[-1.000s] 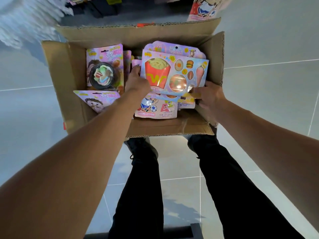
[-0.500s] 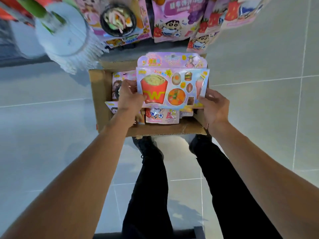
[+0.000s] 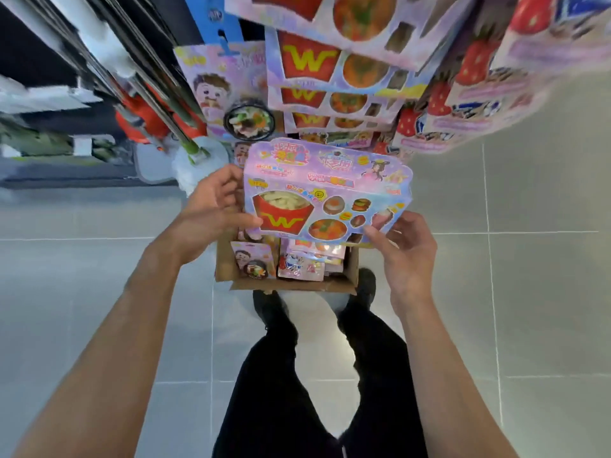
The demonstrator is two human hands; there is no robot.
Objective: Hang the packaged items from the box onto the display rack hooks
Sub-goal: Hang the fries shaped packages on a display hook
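Your view is bright and evenly lit; hanging packs [image 3: 330,57] smear with motion blur, and wide-angle distortion bends the edges

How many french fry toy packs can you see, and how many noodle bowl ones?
French fry packs held in the hands: 1
French fry packs hanging on the rack: 4
Noodle bowl packs hanging: 1
Noodle bowl packs in the box: 1
Total: 7
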